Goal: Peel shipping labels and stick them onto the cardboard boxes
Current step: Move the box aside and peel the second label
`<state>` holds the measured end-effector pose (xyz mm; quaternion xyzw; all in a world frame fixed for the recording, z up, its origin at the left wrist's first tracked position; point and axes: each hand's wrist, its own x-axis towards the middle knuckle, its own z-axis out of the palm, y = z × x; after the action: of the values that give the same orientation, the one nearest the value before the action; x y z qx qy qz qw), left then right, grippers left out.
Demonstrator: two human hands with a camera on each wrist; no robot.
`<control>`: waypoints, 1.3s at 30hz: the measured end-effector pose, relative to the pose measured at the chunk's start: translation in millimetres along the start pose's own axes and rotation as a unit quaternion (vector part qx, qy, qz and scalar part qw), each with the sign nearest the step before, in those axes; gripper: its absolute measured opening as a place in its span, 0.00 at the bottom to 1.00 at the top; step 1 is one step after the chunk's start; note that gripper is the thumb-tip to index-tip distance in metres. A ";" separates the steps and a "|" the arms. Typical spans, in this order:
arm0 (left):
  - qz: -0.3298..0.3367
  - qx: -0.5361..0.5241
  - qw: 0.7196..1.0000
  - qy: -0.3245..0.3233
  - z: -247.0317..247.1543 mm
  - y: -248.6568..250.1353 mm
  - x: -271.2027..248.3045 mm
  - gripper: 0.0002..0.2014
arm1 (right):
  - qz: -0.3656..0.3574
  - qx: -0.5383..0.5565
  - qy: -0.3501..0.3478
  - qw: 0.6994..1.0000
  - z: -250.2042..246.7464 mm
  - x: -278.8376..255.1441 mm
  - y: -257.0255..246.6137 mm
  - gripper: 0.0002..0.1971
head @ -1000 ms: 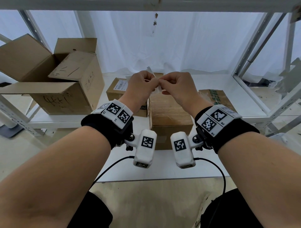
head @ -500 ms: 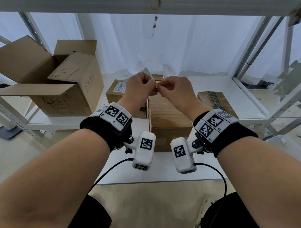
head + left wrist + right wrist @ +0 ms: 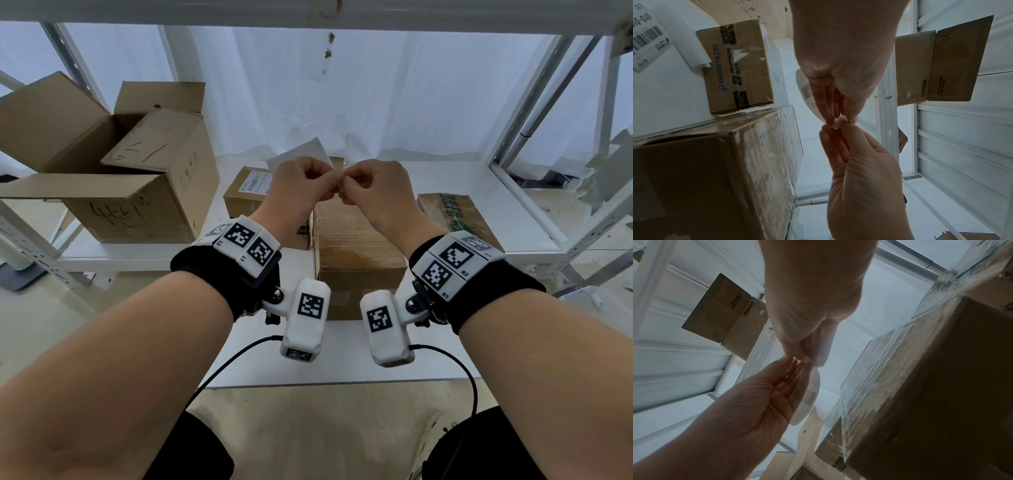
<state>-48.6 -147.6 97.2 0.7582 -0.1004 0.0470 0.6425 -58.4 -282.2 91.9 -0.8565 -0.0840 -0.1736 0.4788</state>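
A white shipping label sheet (image 3: 301, 154) stands up behind my left hand (image 3: 334, 178), which pinches it near one corner. My right hand (image 3: 344, 186) meets it fingertip to fingertip and pinches that same corner. In the left wrist view the left hand (image 3: 840, 120) holds the curved label sheet (image 3: 807, 95) while the right hand (image 3: 834, 129) nips the small white corner. From the right wrist, the right hand (image 3: 807, 360) grips the corner and the label sheet (image 3: 809, 395) shows behind the left hand (image 3: 795, 363). A tape-wrapped cardboard box (image 3: 356, 246) sits directly under both hands.
A small box with a label stuck on it (image 3: 246, 192) stands left of the wrapped box. A box with green tape (image 3: 455, 212) lies to the right. A large open carton (image 3: 137, 164) fills the left of the white shelf (image 3: 342, 359). Metal rack posts (image 3: 534, 102) rise on the right.
Both hands stayed together and rose a little. The label sheet now stands up more plainly above my left hand.
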 end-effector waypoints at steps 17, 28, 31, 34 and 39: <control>0.027 0.097 0.995 0.019 -4.0 3.9 -1.2 0.03 | 0.026 0.024 -0.012 0.999 1.2 -1.9 -4.4 0.06; 0.035 0.113 0.992 0.034 -6.3 2.5 -1.8 0.04 | 0.084 0.064 -0.028 0.994 -0.9 -2.8 -6.6 0.05; 0.040 0.125 0.991 0.013 -6.3 2.8 -1.9 0.05 | 0.109 0.139 -0.024 0.984 -0.5 -3.6 -9.1 0.06; 0.071 0.149 0.986 -0.015 -5.2 3.8 -3.3 0.02 | 0.125 0.230 -0.008 0.965 -3.2 -3.2 -11.9 0.10; 0.085 0.161 0.983 -0.022 -6.2 0.9 -1.7 0.04 | 0.113 0.227 -0.017 0.967 -6.0 -3.6 -5.8 0.09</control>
<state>-50.2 -141.5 98.8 0.8411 -0.1700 0.1000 0.5036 -64.8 -284.1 98.0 -0.7320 -0.0319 -0.0802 0.6758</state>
